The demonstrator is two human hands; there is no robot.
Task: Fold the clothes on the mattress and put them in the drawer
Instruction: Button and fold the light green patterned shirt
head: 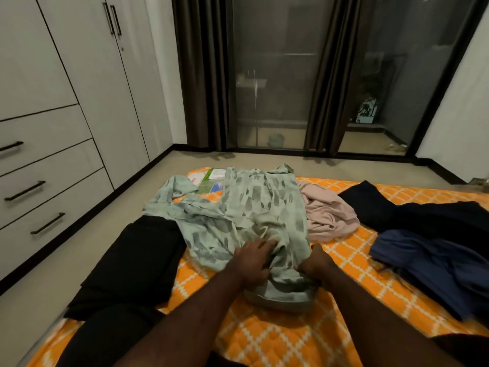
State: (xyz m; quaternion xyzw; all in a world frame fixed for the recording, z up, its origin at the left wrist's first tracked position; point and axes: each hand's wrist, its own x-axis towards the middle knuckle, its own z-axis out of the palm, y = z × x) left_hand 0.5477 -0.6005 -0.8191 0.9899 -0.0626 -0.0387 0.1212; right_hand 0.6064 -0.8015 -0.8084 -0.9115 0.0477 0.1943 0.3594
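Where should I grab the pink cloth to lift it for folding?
Pinch the bunched near edge of the pink cloth, probably coming from the near side. Raised folds there give a hold, bare mattress lies in front, while its left side meets the green shirt and dark clothes lie on its right.

I see the orange-lattice mattress (pixel 291 340) carrying a pale green garment (pixel 251 207), a pink garment (pixel 328 215) touching it, a black garment (pixel 137 260) left, a navy garment (pixel 423 210) and a blue garment (pixel 428 263) right (overlapping), and a green packet (pixel 211 180) at the far edge.
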